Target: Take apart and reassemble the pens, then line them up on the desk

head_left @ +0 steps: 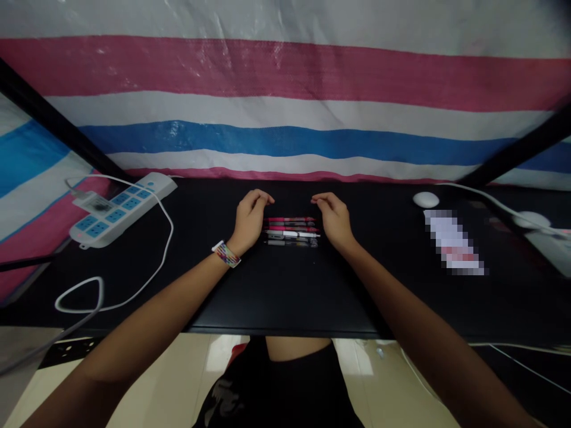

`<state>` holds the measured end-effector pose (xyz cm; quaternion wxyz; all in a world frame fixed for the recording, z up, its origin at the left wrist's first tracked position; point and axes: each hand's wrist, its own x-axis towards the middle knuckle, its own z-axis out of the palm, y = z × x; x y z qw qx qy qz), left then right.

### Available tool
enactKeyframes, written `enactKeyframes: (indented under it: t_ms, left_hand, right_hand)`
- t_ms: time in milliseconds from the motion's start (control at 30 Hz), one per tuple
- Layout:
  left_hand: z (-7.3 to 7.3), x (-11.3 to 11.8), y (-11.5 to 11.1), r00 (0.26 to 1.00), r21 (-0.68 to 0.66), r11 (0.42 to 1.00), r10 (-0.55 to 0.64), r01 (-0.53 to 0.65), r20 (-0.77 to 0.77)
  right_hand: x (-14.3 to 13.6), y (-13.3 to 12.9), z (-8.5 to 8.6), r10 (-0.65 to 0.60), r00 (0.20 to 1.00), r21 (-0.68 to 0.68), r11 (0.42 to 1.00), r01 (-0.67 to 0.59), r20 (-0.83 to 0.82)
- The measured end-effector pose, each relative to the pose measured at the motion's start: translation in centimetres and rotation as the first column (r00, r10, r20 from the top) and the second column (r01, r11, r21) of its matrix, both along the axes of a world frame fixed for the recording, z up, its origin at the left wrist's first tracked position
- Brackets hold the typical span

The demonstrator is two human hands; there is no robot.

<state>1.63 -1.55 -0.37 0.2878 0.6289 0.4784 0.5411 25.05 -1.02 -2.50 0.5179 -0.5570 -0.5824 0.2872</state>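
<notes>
Several pens lie side by side on the black table, pointing left to right between my hands. Pink-red pens are at the far side of the row, a white pen is nearer, and a dark, see-through pen is closest to me. My left hand, with a colourful woven band at its wrist, rests at the left ends, fingers loosely bent inward and holding nothing. At the right ends my right hand mirrors it, loosely curved and without a grip. Whether either palm touches the pens I cannot tell.
On the left stands a white power strip with a plug in it and a looping white cable. To the right are a white mouse-like object, a blurred-out slip and another white strip. Striped sheeting closes off the back.
</notes>
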Motion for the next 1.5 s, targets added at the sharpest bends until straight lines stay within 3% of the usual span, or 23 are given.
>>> enactKeyframes:
  t_ms: [67,200,367,633,967,1033,1167,1233,1500]
  left_hand:
    - [0.1,-1.4,0.7,0.984,0.054,0.997,0.057,-0.048,-0.168]
    - [-0.4,-3.6,1.7,0.892,0.036,0.979,0.198,-0.201,-0.407]
    - [-1.4,-4.8,1.9,0.789,-0.040,0.967,0.182,-0.252,-0.586]
    - [-1.9,-5.0,2.0,0.758,-0.088,0.965,0.135,-0.246,-0.638]
    - [-2.0,-5.0,2.1,0.740,-0.055,0.967,0.154,-0.250,-0.655]
    - [-1.6,-4.8,1.8,0.689,-0.069,0.961,0.142,-0.269,-0.711]
    - [-0.2,-4.0,1.1,0.510,-0.112,0.933,0.084,-0.342,-0.856]
    - [0.3,-3.7,0.8,0.464,-0.116,0.926,0.070,-0.360,-0.883]
    - [0.6,-3.6,0.7,0.436,-0.122,0.922,0.055,-0.367,-0.898]
  right_hand:
    - [1.7,1.0,-0.3,-0.061,0.985,0.036,0.998,0.056,0.159]
    - [4.9,2.1,-0.8,-0.130,0.874,0.059,0.992,0.115,0.468]
    - [6.7,2.3,-1.5,-0.171,0.773,0.060,0.984,0.170,0.611]
    - [6.4,2.2,-2.0,-0.164,0.749,0.070,0.985,0.156,0.641]
    - [6.2,2.1,-1.4,-0.124,0.731,-0.004,0.985,0.171,0.671]
    - [6.0,1.9,-1.1,-0.120,0.699,-0.018,0.982,0.187,0.705]
    - [5.7,1.6,-0.6,-0.108,0.632,-0.036,0.977,0.212,0.767]
    - [5.6,1.5,-0.4,-0.104,0.622,-0.042,0.976,0.215,0.776]
    - [5.6,1.5,-0.4,-0.105,0.620,-0.038,0.976,0.213,0.777]
